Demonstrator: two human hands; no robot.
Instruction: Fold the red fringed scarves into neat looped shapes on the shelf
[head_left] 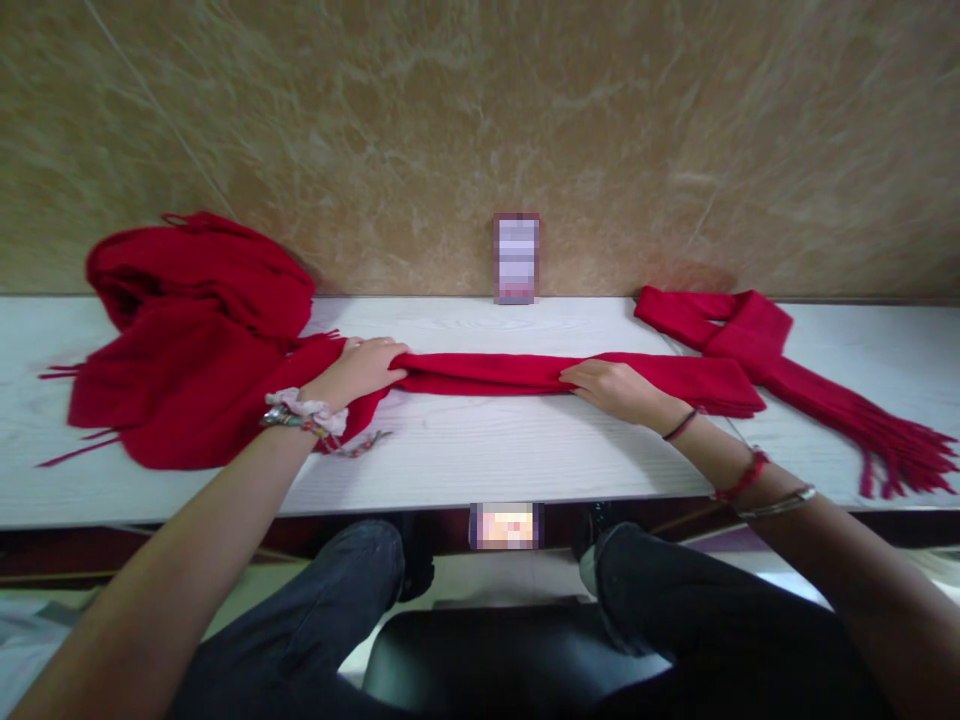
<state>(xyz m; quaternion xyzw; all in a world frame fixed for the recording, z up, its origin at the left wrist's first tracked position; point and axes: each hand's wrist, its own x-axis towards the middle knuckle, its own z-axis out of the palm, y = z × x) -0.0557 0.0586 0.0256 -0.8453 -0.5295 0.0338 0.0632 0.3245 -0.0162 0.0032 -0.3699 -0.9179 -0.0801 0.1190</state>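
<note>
A long red scarf (487,373), folded lengthwise into a narrow strip, stretches across the white table between my hands. My left hand (367,366) grips it where the strip meets a wider, looser part of red cloth. Further right, my right hand (619,388) pinches the strip's near edge, fingers closed on the fabric. Beyond that hand, the strip's flat end (697,382) rests on the table. A heap of red fringed cloth (202,340) lies beside my left hand; where the held scarf ends within it I cannot tell.
Another red scarf (750,345), looped with its fringe spread, lies at the right. The white table (480,450) runs along a brown marbled wall (480,120). A pixelated upright rectangular item (516,258) stands against the wall. Below the table edge is a dark seat (480,660).
</note>
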